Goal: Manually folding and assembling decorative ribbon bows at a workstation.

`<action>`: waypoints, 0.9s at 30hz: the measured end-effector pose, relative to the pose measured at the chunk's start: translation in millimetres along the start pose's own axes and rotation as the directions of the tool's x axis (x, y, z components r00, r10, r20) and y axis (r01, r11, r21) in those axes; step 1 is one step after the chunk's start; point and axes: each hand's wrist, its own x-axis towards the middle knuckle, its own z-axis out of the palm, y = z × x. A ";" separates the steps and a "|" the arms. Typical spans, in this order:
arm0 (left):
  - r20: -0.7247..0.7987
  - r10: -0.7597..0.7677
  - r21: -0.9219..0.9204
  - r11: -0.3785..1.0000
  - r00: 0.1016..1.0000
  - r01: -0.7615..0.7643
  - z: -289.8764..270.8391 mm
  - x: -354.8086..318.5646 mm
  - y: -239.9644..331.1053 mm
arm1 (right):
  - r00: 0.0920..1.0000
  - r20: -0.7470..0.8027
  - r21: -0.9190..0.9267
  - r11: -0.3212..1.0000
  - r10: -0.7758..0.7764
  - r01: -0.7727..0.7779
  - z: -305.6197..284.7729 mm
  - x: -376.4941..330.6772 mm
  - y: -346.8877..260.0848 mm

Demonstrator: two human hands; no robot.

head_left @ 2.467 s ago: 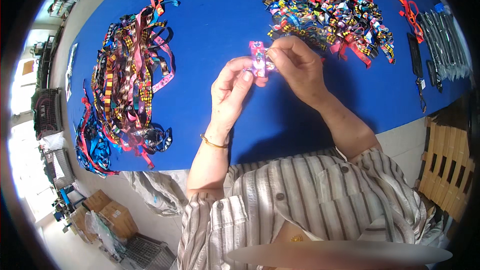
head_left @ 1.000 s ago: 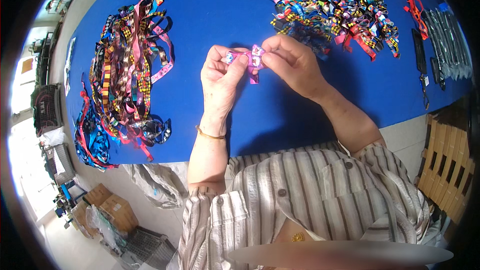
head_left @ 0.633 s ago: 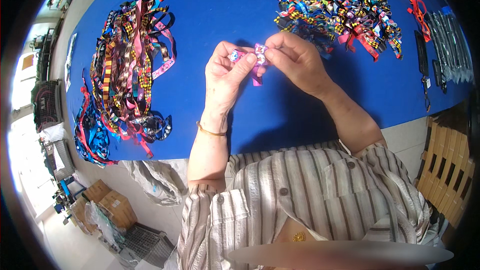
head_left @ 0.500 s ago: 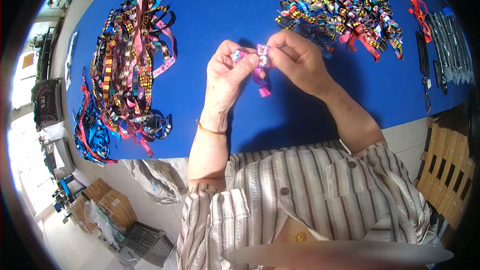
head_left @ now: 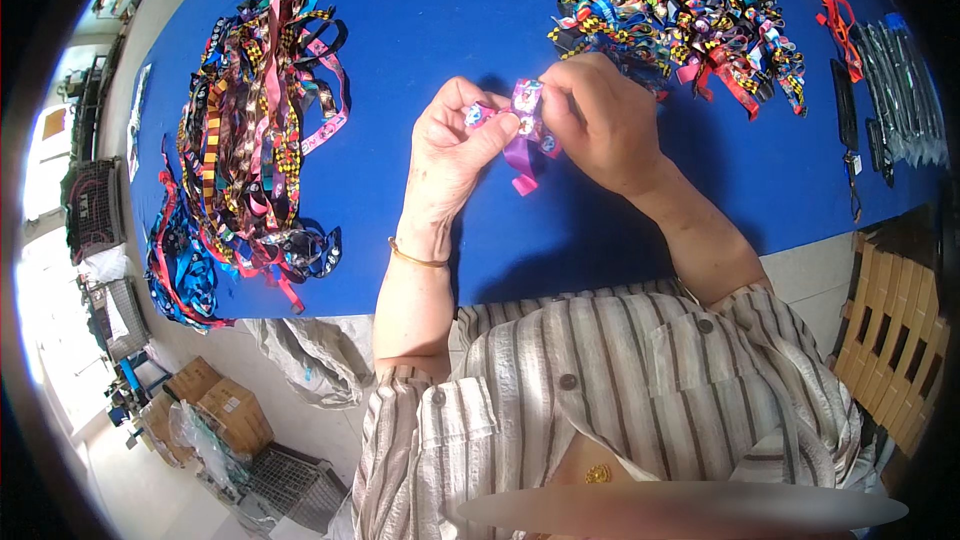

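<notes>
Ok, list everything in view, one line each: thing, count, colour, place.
ribbon piece: one, pink and purple, pinched between both hands above the table
table: one, blue top, fills the upper picture
loose ribbons: a tangled heap, many colours, table's left side
folded ribbon pieces: a pile, many colours, top right
dark tools: several, black and grey, far right edge
wooden slats: one set, light brown, lower right
cardboard boxes: two or so, brown, floor at lower left
left hand: one, gold bracelet at wrist
right hand: one, on the ribbon piece
</notes>
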 end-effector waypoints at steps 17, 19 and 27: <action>-0.075 0.036 0.015 0.999 0.997 -0.035 0.4 2.2 3.6 | 0.572 0.695 0.483 0.308 0.435 -0.820 -8.0 1.7 -9.8; -0.079 0.028 0.006 1.000 0.996 -0.027 1.5 2.4 4.4 | 0.580 0.701 0.503 0.288 0.414 -0.814 -8.2 0.6 -7.6; -0.034 0.023 0.030 0.999 0.999 -0.022 0.2 2.9 1.9 | 0.535 0.693 0.483 0.240 0.483 -0.842 -7.7 4.7 -8.3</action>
